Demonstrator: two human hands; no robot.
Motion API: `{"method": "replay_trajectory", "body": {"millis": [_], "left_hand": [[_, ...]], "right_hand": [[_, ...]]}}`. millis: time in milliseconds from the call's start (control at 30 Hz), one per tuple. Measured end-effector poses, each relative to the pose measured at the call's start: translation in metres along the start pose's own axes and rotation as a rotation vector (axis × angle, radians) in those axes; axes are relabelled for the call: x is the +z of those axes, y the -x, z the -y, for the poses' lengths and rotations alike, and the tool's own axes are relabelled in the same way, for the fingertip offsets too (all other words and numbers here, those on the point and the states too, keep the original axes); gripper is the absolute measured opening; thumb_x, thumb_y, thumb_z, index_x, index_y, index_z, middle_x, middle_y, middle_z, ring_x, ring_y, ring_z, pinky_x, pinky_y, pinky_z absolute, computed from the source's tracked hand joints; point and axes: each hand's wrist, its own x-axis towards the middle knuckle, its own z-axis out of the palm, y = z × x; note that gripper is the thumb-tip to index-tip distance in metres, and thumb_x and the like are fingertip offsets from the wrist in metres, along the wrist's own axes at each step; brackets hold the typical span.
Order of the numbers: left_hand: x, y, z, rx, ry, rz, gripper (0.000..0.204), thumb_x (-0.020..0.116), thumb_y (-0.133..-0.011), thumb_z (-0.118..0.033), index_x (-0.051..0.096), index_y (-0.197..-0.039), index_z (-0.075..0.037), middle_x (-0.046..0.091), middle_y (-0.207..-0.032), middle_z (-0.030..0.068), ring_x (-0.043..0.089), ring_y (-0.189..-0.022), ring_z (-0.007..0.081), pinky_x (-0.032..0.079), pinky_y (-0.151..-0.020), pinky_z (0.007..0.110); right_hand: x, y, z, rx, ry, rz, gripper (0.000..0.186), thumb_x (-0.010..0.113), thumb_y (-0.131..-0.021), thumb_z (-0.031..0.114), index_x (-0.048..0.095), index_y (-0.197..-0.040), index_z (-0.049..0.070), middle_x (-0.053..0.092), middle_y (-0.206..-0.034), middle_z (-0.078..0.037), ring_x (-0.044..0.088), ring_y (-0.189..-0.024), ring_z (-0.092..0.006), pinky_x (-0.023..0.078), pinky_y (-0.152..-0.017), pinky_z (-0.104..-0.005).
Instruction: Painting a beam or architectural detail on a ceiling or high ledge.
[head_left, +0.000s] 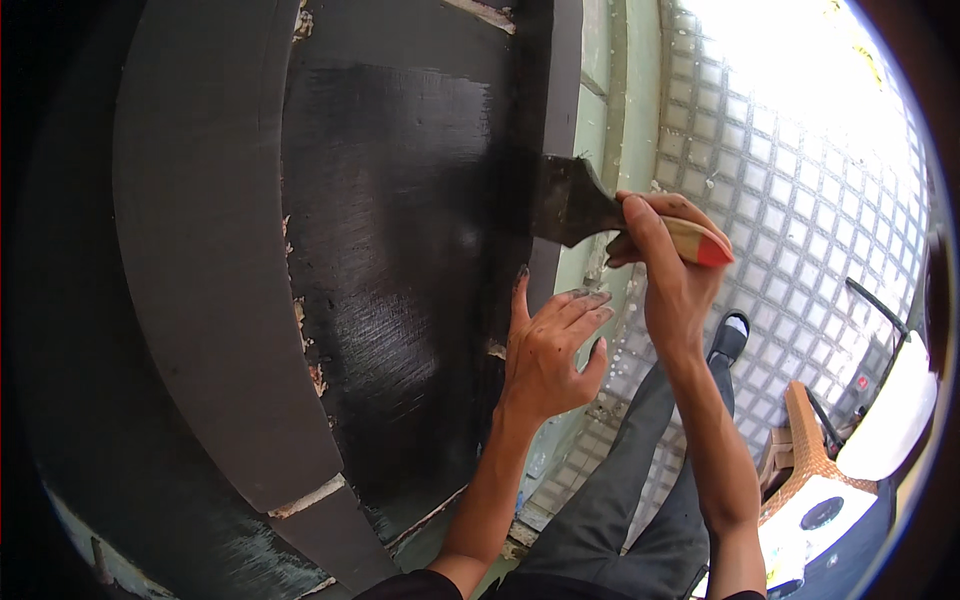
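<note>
Right hand [668, 262] grips paintbrush [600, 215] at black panel [400, 250] edge.

The black-painted panel [400, 230] is the surface, glossy with wet brush streaks, and it lies just left of the fingers [585, 305]. A curved dark grey band [200, 250] crosses it further left. Right of the fingers, beyond its pale green edge [625, 120], lies the tiled floor [790, 200].

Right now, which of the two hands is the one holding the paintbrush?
The right hand grips the wooden-handled paintbrush, its black bristles against the panel edge. The left hand holds nothing; it rests flat, fingers spread, on the black-painted panel.
</note>
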Motion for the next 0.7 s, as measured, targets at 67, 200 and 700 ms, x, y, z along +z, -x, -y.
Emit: {"method": "replay_trajectory", "body": {"millis": [67,200,700], "left_hand": [[-0.001,0.001,-0.001,-0.005,0.001,0.004,0.028,0.068,-0.076,-0.013,0.072,-0.103,-0.006,0.071,-0.116,0.0047,0.064,-0.113,0.022,0.016,-0.118,0.063],[0.001,0.002,0.001,-0.011,0.024,0.003,0.028,0.067,-0.077,-0.012,0.073,-0.104,-0.006,0.071,-0.115,0.0047,0.064,-0.114,0.0217,0.017,-0.118,0.063],[-0.001,0.003,0.002,-0.026,0.011,0.009,0.03,0.067,-0.077,-0.013,0.073,-0.105,-0.006,0.071,-0.113,0.0056,0.064,-0.113,0.0221,0.016,-0.119,0.063]], "right_hand": [[0.012,0.006,0.021,-0.009,-0.085,0.044,0.025,0.072,-0.093,0.02,0.071,-0.1,-0.004,0.071,-0.082,-0.009,0.068,-0.066,-0.0144,0.057,-0.063,-0.0265],[0.061,-0.02,0.045,-0.066,-0.294,0.163,0.028,0.067,-0.095,0.023,0.068,-0.107,-0.004,0.07,-0.094,-0.01,0.069,-0.072,-0.015,0.055,-0.06,-0.0249],[0.078,-0.035,0.044,-0.029,-0.466,0.35,0.033,0.064,-0.098,0.021,0.062,-0.12,-0.003,0.071,-0.106,-0.014,0.072,-0.081,-0.0166,0.061,-0.07,-0.0275]]}}
